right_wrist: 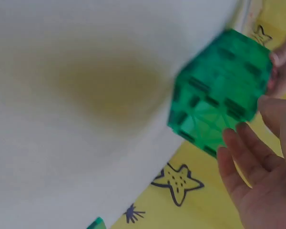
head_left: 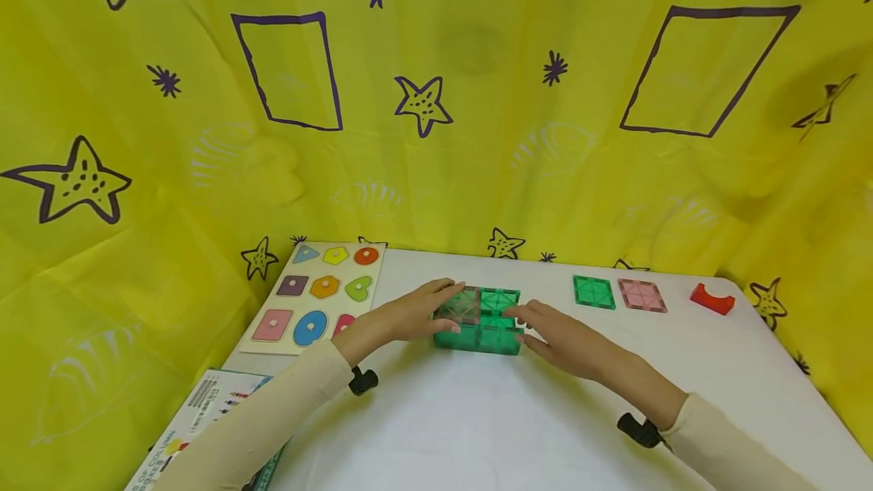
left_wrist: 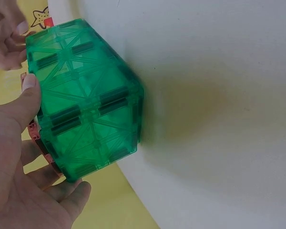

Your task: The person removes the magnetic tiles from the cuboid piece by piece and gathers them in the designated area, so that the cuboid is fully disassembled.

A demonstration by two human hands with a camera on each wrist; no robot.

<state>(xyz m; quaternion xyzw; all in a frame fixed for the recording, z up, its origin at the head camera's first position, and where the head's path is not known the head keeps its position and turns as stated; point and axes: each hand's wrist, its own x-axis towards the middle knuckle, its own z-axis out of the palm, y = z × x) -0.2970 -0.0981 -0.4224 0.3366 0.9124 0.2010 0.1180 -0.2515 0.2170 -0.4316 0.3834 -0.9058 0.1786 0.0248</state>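
Note:
A box-like block of translucent green magnetic tiles stands on the white table. On its top left lies a pink magnetic tile, whose edge shows along the green block in the left wrist view. My left hand holds this pink tile, thumb at the front and fingers toward the back and left side. At the block's right end is my right hand, fingers slightly bent and spread, fingertips by the right side. Whether they press on it I cannot tell.
Rightward on the table lie a loose green tile, a loose pink tile and a red arch block. A shape puzzle board lies at the left, with a printed box nearer. A yellow curtain hangs behind.

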